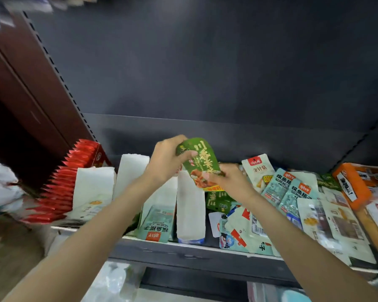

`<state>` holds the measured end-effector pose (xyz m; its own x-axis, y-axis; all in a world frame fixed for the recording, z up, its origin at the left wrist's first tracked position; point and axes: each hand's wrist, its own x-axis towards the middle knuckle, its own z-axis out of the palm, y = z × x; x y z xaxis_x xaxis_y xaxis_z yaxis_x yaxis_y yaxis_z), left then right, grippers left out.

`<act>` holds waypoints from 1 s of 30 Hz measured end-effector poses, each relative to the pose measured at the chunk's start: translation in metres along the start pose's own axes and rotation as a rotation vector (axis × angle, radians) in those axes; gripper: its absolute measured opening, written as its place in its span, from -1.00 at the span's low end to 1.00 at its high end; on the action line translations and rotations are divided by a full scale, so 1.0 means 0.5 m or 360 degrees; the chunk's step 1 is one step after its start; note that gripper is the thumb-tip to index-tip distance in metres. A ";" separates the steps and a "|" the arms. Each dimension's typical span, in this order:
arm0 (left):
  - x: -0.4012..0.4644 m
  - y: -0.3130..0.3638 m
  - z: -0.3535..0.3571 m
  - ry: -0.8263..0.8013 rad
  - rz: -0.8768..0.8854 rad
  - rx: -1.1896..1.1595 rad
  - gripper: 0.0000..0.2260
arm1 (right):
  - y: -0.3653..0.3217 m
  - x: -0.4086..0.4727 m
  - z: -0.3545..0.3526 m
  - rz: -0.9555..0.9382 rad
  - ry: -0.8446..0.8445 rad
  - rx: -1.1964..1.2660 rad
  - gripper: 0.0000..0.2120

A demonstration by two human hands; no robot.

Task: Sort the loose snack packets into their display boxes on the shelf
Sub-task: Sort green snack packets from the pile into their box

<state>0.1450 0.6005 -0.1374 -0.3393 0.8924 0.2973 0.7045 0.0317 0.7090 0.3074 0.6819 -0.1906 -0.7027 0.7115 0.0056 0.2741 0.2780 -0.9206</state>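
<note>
I see left hand (165, 162) and right hand (229, 178) fingers pinching the glossy green foil snack packet (198, 163), held above the white open-topped cardboard display box (190, 205). Risk, my judgement: slick foil slipping, dropping into the loose packets right of that box.

We see a green snack packet (196, 164) held tilted above the shelf (183, 243), pale teal packets (292, 192) heaped loose to the right, white display boxes (190, 205) standing open at centre, a red box (74, 171) of red packets at left
</note>
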 end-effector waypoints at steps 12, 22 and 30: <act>-0.100 -0.176 -0.242 0.0043 0.0395 0.0275 -0.94 | -0.108 0.044 0.311 0.0025 0.0029 0.0008 -0.89; -0.137 -0.247 -0.275 -0.0096 0.0823 0.0680 -0.78 | -0.106 0.035 0.395 0.0203 0.0122 -0.0245 -0.78; -0.132 -0.258 -0.268 -0.0412 0.0648 0.0910 -0.81 | -0.111 0.034 0.397 0.0079 0.0255 -0.0592 -0.78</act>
<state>-0.0069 0.4772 -0.1629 0.1252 0.9588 0.2551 0.9812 -0.1576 0.1110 0.1500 0.5502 -0.2171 -0.5796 0.8132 0.0525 0.5447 0.4346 -0.7173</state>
